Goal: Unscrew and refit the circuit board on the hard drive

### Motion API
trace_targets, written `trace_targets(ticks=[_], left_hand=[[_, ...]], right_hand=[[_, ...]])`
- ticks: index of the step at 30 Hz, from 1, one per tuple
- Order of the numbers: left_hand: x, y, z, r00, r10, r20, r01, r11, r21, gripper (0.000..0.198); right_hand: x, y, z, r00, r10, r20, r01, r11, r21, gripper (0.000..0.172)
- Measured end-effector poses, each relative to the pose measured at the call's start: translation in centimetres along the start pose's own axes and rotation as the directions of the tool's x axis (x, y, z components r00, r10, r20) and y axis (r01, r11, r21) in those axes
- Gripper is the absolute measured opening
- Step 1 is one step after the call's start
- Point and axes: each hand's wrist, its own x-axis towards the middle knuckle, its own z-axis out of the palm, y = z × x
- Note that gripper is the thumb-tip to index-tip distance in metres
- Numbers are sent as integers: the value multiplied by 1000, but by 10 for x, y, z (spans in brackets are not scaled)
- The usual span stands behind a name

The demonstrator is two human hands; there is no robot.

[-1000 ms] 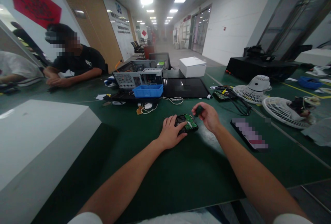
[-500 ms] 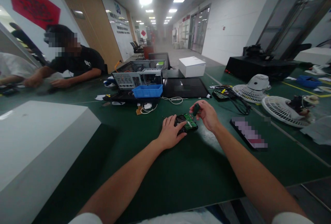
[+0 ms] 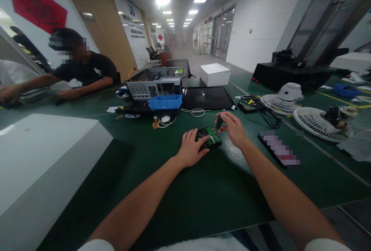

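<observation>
A hard drive (image 3: pixel 213 139) with a green circuit board facing up lies on the green table. My left hand (image 3: pixel 191 147) holds it down, fingers over its left side and thumb across the board; part of the drive is hidden beneath. Over the drive's right end, my right hand (image 3: pixel 231 126) is closed on a short, dark green screwdriver handle (image 3: pixel 219 122). That handle is held roughly upright; its shaft and tip are too fine to make out.
An open computer case (image 3: pixel 155 88) stands behind a blue tray (image 3: pixel 165 102). Beyond the drive lies a black flat panel (image 3: pixel 209 98). Right are a phone (image 3: pixel 278 149), cables, another circuit board (image 3: pixel 251 106) and white fan parts (image 3: pixel 311 122). A large white box (image 3: pixel 52 154) fills the left; a co-worker (image 3: pixel 84 65) sits beyond.
My right hand has shifted slightly right, with the screwdriver handle turned a little more upright. My left hand and the drive stay put. The co-worker's arm has reached farther left.
</observation>
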Motion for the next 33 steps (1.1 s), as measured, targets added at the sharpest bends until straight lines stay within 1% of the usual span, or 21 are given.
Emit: trace_targets(ticks=[3, 7, 9, 16, 22, 25, 33], left_hand=[[0, 1, -1, 1000, 1, 1, -1, 1000, -3, 55], [0, 1, 0, 1000, -3, -8, 3, 1000, 10, 55], [0, 1, 0, 1000, -2, -13, 2, 1000, 14, 55], [0, 0, 0, 1000, 3, -8, -3, 1000, 11, 55], [0, 1, -1, 1000, -5, 1, 5, 1000, -4, 55], [0, 2, -2, 1000, -4, 5, 4, 1000, -8, 54], [0, 2, -4, 1000, -1, 8, 1, 1000, -16, 55]], right_hand=[[1, 1, -2, 999, -36, -18, 35, 997, -73, 32], [2, 1, -3, 990, -132, -46, 119, 969, -217, 28], [2, 1, -4, 987, -155, -48, 138, 958, -251, 27], [2, 5, -6, 991, -130, -32, 120, 970, -209, 24], [1, 5, -8, 996, -92, 12, 92, 992, -91, 23], [0, 2, -7, 997, -75, 30, 77, 995, -59, 26], [-2, -6, -4, 994, -62, 87, 67, 996, -61, 37]])
